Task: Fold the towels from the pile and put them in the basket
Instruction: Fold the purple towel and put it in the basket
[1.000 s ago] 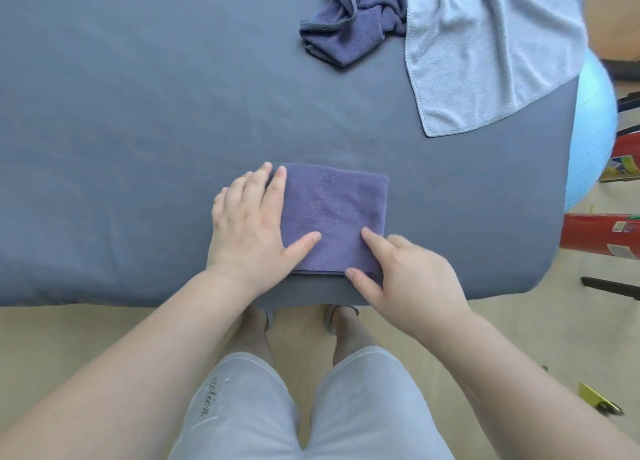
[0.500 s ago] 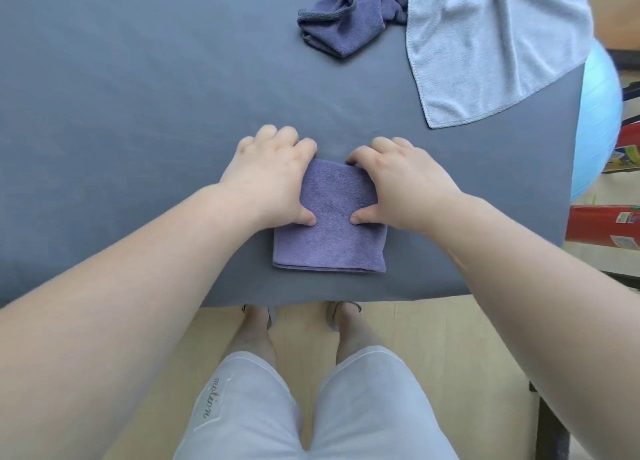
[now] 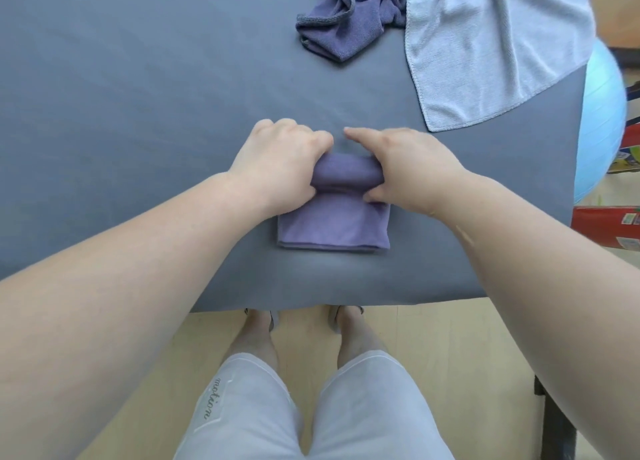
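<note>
A small purple towel (image 3: 332,227) lies folded on the grey table (image 3: 138,113) near its front edge. Its far edge is lifted and curled back toward me into a roll. My left hand (image 3: 277,168) grips the left end of that roll, and my right hand (image 3: 405,168) grips the right end, thumbs underneath. At the back lies the pile: a crumpled purple towel (image 3: 339,26) and a light grey towel (image 3: 485,43) spread out and hanging over the table's right edge. No basket is in view.
A light blue exercise ball (image 3: 602,120) stands beside the table on the right, with a red box (image 3: 606,231) below it. My legs and feet show under the table's front edge on a pale wooden floor (image 3: 450,338).
Both hands went from pressing the flat towel to its far edge, took hold of it and are now bringing it back toward me in a fold.
</note>
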Tool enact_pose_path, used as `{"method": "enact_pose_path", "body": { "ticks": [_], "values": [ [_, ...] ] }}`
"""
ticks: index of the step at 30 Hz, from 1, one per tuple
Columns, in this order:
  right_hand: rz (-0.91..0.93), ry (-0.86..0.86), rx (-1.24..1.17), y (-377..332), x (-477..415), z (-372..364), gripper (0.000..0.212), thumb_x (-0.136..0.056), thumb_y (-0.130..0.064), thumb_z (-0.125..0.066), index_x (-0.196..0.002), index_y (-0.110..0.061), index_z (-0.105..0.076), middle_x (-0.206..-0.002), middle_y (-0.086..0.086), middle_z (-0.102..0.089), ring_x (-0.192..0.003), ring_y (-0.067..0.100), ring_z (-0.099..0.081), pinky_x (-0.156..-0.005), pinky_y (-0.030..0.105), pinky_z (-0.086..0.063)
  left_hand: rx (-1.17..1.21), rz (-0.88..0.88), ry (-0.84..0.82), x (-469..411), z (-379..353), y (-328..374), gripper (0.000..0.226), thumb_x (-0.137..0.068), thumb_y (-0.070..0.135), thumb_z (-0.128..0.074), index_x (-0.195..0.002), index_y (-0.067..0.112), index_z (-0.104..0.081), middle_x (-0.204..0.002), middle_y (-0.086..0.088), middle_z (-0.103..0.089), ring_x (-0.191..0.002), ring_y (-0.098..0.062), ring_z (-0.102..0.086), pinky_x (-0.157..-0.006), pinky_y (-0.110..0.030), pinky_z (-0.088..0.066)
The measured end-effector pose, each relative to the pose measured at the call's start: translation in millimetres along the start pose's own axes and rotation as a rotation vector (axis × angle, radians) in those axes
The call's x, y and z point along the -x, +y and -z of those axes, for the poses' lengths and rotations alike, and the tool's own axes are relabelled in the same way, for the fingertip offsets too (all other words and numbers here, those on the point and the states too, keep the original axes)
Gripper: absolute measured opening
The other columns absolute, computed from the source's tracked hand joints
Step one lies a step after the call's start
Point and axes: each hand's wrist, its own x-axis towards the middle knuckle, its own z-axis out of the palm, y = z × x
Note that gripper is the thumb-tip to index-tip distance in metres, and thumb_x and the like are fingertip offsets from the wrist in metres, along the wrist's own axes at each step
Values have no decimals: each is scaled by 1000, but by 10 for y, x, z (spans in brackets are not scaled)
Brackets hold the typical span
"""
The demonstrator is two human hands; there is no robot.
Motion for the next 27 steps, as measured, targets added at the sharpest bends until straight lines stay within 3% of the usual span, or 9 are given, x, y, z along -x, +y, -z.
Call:
{"method": "enact_pose_path", "body": {
  "ticks": [4, 6, 8, 11, 13, 16, 19, 22, 27],
  "values": [
    [-12, 313, -10, -32, 8, -41, 53, -80, -26, -73, -129, -15, -60, -111, 10, -56, -105, 37, -53, -89, 45, -46, -26, 5, 289, -6, 35, -79, 27, -66, 2, -59, -81, 18, -44, -61, 1, -38, -60, -28, -38, -62, -36, -26],
    [15, 337, -53, -58, 110, -131, 73, -75, -36, -79, -139, -13, -53, -122, 10, -58, -108, 37, -55, -94, 47, -47, -27, -36, 387, 58, -29, -71, 25, -61, -1, -57, -81, 13, -52, -56, 2, -35, -53, -27, -35, -58, -34, -25],
    [46, 326, -60, -58, 233, -239, 95, -68, -41, -85, -149, -14, -43, -132, 7, -57, -112, 35, -55, -94, 48, -48, -18, -58, 446, 167, -157, -59, 28, -64, 0, -56, -90, 11, -62, -60, -2, -52, -55, -30, -50, -59, -35, -31],
    [66, 443, -59, -88, 385, -468, 91, -69, -27, -83, -150, -14, -43, -140, 11, -54, -115, 37, -56, -92, 51, -50, -4, -82, 488, 397, -351, -28, 46, -76, 14, -57, -121, 8, -65, -113, -9, -71, -99, -32, -66, -82, -44, -46],
    [80, 572, 5, -169, 460, -634, 74, -78, -20, -73, -147, -12, -48, -144, 16, -52, -115, 39, -56, -88, 51, -50, -2, -63, 454, 573, -437, 7, 56, -80, 26, -60, -134, 9, -59, -137, -11, -60, -123, -33, -57, -102, -52, -41],
    [88, 681, 126, -265, 565, -831, 53, -91, -18, -58, -143, -13, -54, -149, 15, -49, -124, 38, -54, -90, 47, -47, -44, -36, 333, 778, -512, 82, 72, -82, 39, -61, -145, 9, -48, -156, -13, -40, -143, -33, -38, -113, -62, -25],
    [50, 606, 153, -317, 698, -940, 61, -90, -29, -60, -148, -14, -47, -158, 13, -38, -142, 34, -40, -102, 47, -37, -63, -24, 217, 921, -600, 124, 89, -81, 52, -61, -154, 8, -33, -164, -13, -22, -151, -32, -20, -115, -68, -15],
    [-9, 380, 188, -381, 815, -1011, 84, -89, -52, -57, -157, -12, -26, -166, 13, -15, -154, 33, -15, -118, 53, -23, -88, 6, 126, 998, -707, 168, 99, -82, 64, -51, -158, 9, -19, -167, -12, -8, -154, -30, -5, -116, -68, -9],
    [-46, 231, 190, -458, 812, -981, 93, -92, -72, -33, -160, -12, -13, -168, 14, 0, -155, 35, 1, -120, 62, -10, -128, 65, 31, 1020, -872, 228, 97, -87, 69, -32, -159, 11, -2, -166, -12, 11, -153, -28, 11, -118, -66, -5]
  ]
}}
